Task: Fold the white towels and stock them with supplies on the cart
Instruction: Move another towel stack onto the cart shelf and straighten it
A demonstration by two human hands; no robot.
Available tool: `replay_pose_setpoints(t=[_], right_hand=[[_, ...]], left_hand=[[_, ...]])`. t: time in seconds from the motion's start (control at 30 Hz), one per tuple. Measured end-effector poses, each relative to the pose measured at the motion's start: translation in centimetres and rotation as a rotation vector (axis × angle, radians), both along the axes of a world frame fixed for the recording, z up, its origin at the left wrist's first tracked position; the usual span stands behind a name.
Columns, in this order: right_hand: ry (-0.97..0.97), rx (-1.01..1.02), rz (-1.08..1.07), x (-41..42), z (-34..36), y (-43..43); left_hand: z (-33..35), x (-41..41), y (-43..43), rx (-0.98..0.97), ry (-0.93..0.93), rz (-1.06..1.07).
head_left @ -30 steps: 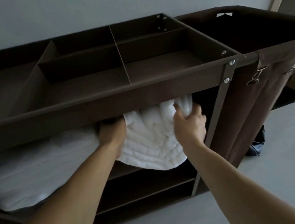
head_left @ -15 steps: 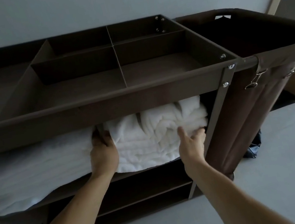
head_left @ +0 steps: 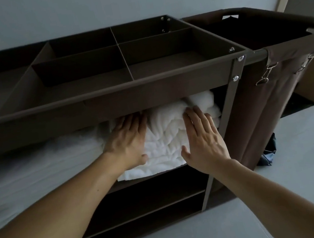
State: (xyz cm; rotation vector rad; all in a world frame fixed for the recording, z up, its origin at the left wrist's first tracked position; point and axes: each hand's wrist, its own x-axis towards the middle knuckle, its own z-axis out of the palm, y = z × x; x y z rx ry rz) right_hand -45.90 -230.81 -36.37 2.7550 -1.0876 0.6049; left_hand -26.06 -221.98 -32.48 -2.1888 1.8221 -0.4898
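On the upper shelf (head_left: 146,180) of the cart (head_left: 106,100), beside a stack of white towels (head_left: 35,171), a rumpled white towel (head_left: 167,144) is pressed by the left hand (head_left: 128,140) and right hand (head_left: 204,142), fingers (head_left: 196,118) straight and slightly spread. Its front edge overhangs the shelf lip, so it could be bunched by an uneven push or dragged off onto the floor (head_left: 305,155).

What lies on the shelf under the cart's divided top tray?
A bunched white towel at the right, pressed by the flat left hand and right hand, and a flatter white towel stack to its left. The tray's front rail covers their back parts.
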Motion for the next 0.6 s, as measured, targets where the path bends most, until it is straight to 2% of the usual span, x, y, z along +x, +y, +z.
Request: replay_pose_setpoints(t=[0.2,0.27,0.37,0.5,0.6], right_hand=[[0.041,-0.216,0.063,1.6,1.0,-3.3],[0.092,-0.168,0.049,2.6,1.8,-5.2],[0.137,0.018,-0.035,3.3,-0.1,-7.1],[0.048,0.003,-0.090,3.2,-4.8,-6.4],[-0.044,-0.001,-0.022,2.4,-5.0,-6.4]], left_hand=[[-1.7,3.0,1.8,-0.011,0.014,0.064],[-2.5,3.7,2.4,-0.054,0.048,0.074],[-4.4,3.8,2.9,-0.204,0.104,0.083],[-6.4,3.0,3.6,-0.255,0.045,0.148],[-6.7,2.5,3.6,-0.293,-0.014,0.124]])
